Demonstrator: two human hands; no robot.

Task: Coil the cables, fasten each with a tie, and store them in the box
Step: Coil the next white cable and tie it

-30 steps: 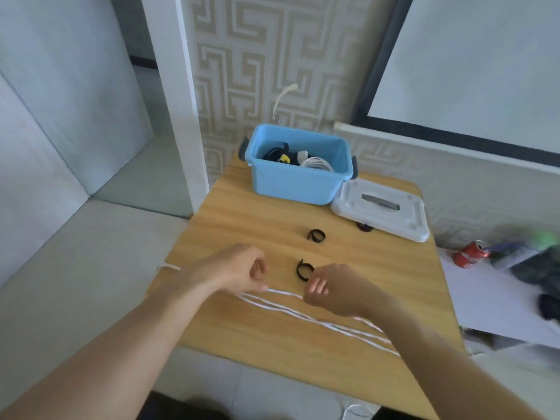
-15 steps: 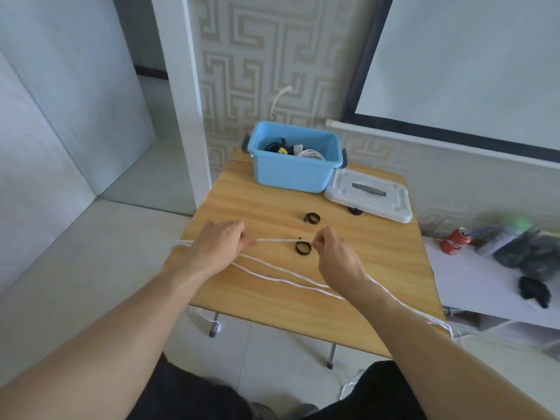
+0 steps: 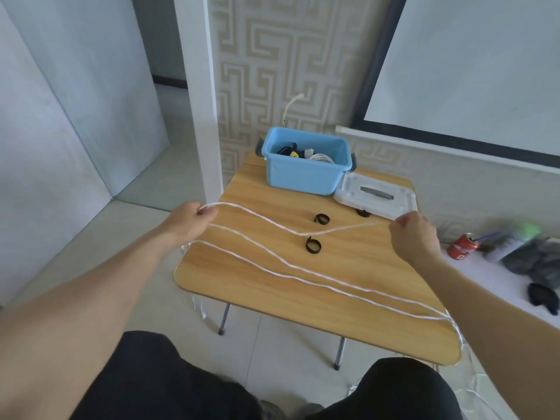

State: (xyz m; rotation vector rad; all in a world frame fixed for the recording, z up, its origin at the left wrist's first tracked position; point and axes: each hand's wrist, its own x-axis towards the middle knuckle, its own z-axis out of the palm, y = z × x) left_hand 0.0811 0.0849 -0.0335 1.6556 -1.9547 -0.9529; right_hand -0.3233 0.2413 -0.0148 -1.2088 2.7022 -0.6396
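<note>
Nearest to us our knees in dark trousers fill the bottom edge, cut off by the frame. Above them the wooden table (image 3: pixel 303 298) begins; its front right corner sits by our right forearm, and only two thin legs show beneath it.

Our left hand (image 3: pixel 189 221) hangs over the table's left edge, fingers curled round the white cable (image 3: pixel 272 221). Our right hand (image 3: pixel 413 234) is near the right edge, fingers folded and pinching the same cable, though the fingertips themselves are turned away from us. One strand runs slack between the hands, and two more strands cross the table and drop off the front right corner, where we lose them against the pale floor.

Under the raised strand lie two black ties (image 3: pixel 313 245) (image 3: pixel 321 218) near the middle of the table. A third dark thing peeks from under the white lid (image 3: pixel 375 197) at the far right edge, too hidden to name.

At the far edge stands the blue box (image 3: pixel 306 169), holding coiled cables we cannot separate.

Beyond are patterned wallpaper, a white post and a pale screen. To the right, a low white surface carries a red can (image 3: pixel 463 247) and blurred dark things.
</note>
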